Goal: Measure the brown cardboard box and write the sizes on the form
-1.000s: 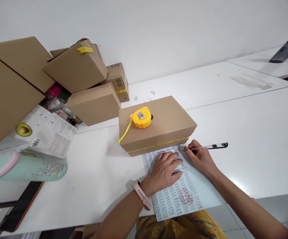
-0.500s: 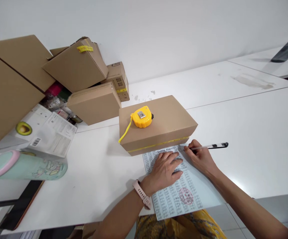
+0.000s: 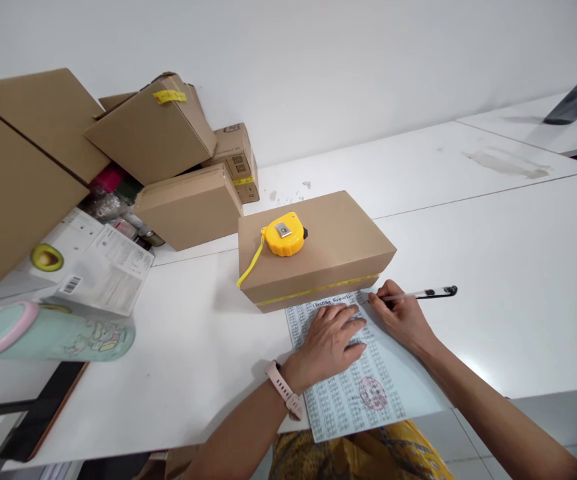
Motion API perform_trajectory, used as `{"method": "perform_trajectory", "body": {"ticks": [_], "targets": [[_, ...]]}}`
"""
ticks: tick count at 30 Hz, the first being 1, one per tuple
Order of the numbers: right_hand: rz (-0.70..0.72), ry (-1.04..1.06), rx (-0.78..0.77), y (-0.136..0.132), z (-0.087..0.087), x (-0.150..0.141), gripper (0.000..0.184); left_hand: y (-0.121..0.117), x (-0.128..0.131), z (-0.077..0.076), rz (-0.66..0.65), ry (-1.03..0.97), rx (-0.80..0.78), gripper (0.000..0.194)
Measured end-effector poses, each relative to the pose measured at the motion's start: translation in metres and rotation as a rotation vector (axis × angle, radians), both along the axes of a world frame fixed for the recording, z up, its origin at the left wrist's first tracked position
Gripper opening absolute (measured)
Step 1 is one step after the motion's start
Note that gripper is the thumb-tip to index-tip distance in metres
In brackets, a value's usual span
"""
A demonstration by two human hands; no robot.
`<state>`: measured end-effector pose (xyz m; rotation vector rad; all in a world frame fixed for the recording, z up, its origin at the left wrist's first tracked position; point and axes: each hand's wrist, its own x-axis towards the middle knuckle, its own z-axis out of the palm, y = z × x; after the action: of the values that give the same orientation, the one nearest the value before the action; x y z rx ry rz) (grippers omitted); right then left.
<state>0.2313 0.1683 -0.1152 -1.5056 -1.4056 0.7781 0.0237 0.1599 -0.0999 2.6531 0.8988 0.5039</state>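
A printed sheet (image 3: pixel 341 407) with a heading and a round red stamp lies at the table's front edge, its lower part over my lap. My left hand (image 3: pixel 332 337) rests flat on it, fingers spread. My right hand (image 3: pixel 401 313) grips a pen (image 3: pixel 431 293), clear-barrelled with black parts, its tip low at the sheet's upper right. Just beyond the sheet sits a closed cardboard box (image 3: pixel 338 233) with yellow tape along its front side, close to the sheet's top edge. On that box lies a yellow tape measure (image 3: pixel 286 235) with a wrist strap.
Several cardboard boxes (image 3: pixel 158 133) are stacked at the back left. A printed white package (image 3: pixel 103 267) and a mint green bottle (image 3: pixel 88 337) with a pink ring are at the left. A dark cylindrical object (image 3: pixel 576 97) stands at the far right of the white table (image 3: pixel 493 267).
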Motion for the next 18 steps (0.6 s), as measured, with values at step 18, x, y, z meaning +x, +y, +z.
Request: {"method": "perform_trajectory", "body": {"ticks": [18], "targets": [[0.018, -0.01, -0.01, 0.0, -0.01, 0.004, 0.031, 0.0, 0.0, 0.003, -0.005, -0.003, 0.002, 0.034]]}}
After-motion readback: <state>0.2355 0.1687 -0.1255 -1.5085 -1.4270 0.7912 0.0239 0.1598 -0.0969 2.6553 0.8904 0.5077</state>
